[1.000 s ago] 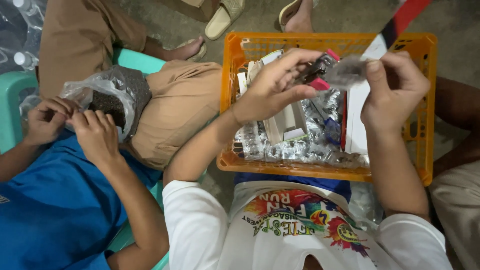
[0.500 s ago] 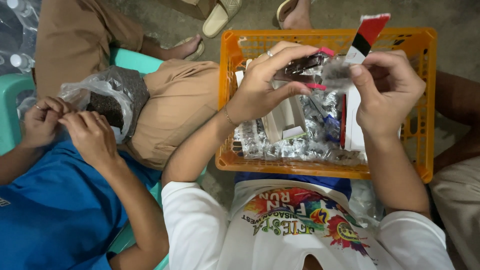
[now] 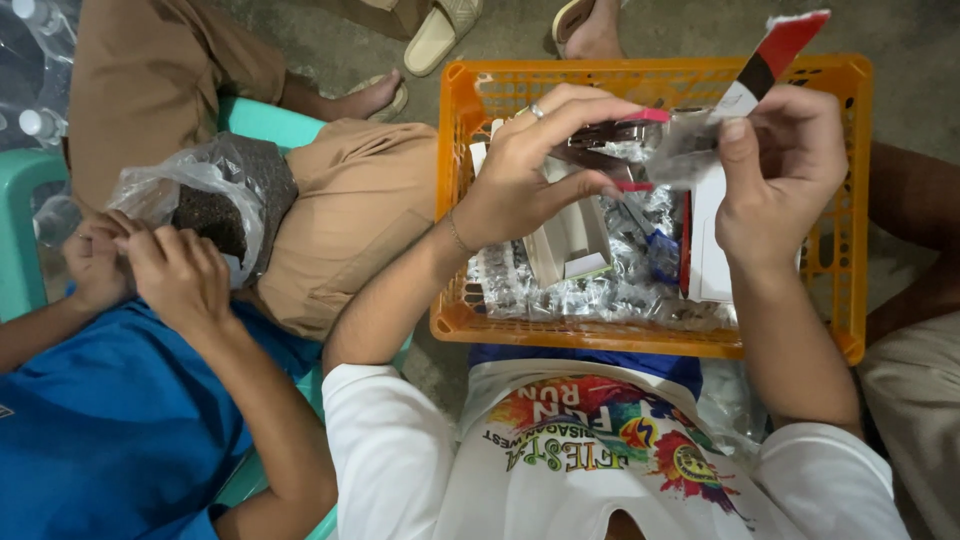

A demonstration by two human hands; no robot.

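My left hand, with a ring on one finger, is closed around a metal stapler with pink trim. The stapler's jaws sit at the edge of a small clear packet. My right hand pinches that packet together with a white card strip with a red and black tip. Both hands hover over an orange plastic crate. In the crate lie several small filled clear packets, a small white box and a white card.
At the left a person in a blue shirt has both hands on a clear bag of dark material, seated on a turquoise chair. Sandalled feet rest beyond the crate. Another person's leg is at the right.
My two hands have come closer together over the crate, and the stapler now meets the packet's edge. The card strip has tilted slightly. The person at the left keeps handling the bag.
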